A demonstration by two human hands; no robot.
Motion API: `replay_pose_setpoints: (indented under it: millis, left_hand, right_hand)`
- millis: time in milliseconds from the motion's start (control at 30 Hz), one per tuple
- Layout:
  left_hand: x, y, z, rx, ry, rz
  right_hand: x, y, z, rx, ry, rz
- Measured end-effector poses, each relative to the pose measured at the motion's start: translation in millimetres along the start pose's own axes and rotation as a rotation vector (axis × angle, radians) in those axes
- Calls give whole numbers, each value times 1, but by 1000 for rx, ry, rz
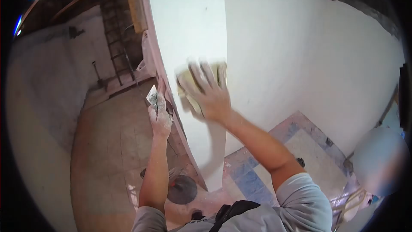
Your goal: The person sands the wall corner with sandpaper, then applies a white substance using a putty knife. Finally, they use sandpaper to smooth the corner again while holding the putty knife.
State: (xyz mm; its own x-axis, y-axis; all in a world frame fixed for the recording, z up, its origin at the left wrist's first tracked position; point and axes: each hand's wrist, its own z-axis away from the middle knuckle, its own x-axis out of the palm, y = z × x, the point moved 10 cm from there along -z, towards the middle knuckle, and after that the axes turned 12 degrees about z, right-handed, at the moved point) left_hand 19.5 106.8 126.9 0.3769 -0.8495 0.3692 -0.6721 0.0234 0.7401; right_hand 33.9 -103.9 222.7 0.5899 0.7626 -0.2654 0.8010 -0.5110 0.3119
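Note:
My right hand (209, 92) is pressed flat against the narrow white wall face (189, 21), fingers spread and slightly blurred, over a yellowish sheet of sandpaper (184, 77). The sheet shows between the fingers and on both sides of the hand, touching the plaster. My left hand (160, 118), dusted white, is closed around a small putty knife (152, 96) whose pale, smeared blade points up. It is beside the wall's left edge; the handle is mostly hidden in the palm.
A wider white wall (274, 38) meets this face at a corner on the right. Below stands a dark round object (182, 190) on the dusty floor. A ladder (118, 56) and a shovel (98, 75) lean at the far left. A person (380, 161), blurred, is at the right.

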Motion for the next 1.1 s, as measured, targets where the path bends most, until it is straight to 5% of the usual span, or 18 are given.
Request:
replay_pose_setpoints:
  millis: [33, 100, 167, 267, 400, 567, 700, 867, 933, 1067, 1100]
  left_hand:
    - [34, 32, 19, -19, 36, -43]
    - [22, 14, 35, -94, 38, -171]
    - [20, 10, 57, -96, 70, -195]
    - [15, 5, 86, -155, 170, -138]
    - [3, 2, 92, -246, 248, -112]
    - [3, 3, 105, -256, 375, -46]
    - [5, 4, 110, -198, 430, -21]
    - [15, 16, 122, -165, 450, -77]
    - [14, 28, 124, -150, 443, -151]
    - [7, 53, 99, -12, 415, -269]
    - [2, 69, 81, 185, 364, -417]
  right_hand:
    - [34, -5, 60, 24, -208, 15]
    - [56, -23, 141, -112, -212, 19]
    - [54, -19, 135, -150, -152, 6]
    - [24, 13, 7, -269, -166, 128]
    - [-32, 82, -221, -240, 296, 152]
    - [-56, 113, -298, 83, 474, 127]
    - [-11, 49, -179, -186, 166, 10]
    - [41, -1, 23, -273, -71, -79]
    - [59, -12, 86, -247, -272, -238]
    - [28, 2, 141, -172, -269, -413]
    - [5, 36, 137, 92, -92, -460]
